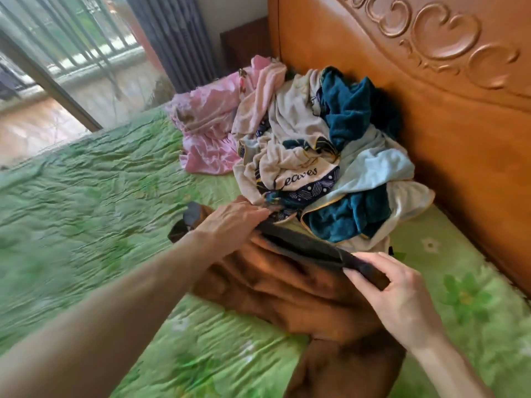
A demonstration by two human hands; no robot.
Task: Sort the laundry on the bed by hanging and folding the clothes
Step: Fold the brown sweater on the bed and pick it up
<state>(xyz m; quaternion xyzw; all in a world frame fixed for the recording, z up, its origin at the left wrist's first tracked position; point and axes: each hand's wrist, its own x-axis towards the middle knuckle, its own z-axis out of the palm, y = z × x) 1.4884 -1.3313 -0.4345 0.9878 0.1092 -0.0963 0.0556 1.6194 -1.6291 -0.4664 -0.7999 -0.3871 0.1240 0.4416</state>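
Both hands hold one brown garment (301,285) by its dark waistband (310,249), which runs taut between them above the green floral bedspread (86,202). The right hand (402,294) pinches the near end of the band, thumb on top and fingers curled beneath it. The left hand (232,222) grips the far end, its fingers curled down over the fabric right at the edge of the laundry pile (324,159); the fingertips are hidden in the cloth. The rest of the brown garment hangs and bunches below the band, spreading toward the lower edge of the view.

The pile sits against the carved wooden headboard (431,90) and touches it. In it lie a cream towel printed with the word "Leaves" (296,165), a dark teal towel (353,107) at the top and again lower down, and a pale blue towel (379,165) between them. A pink cloth (209,124) lies just beside the pile on the window side. Beyond the bed stand a grey curtain (172,38) and a barred window (66,33)
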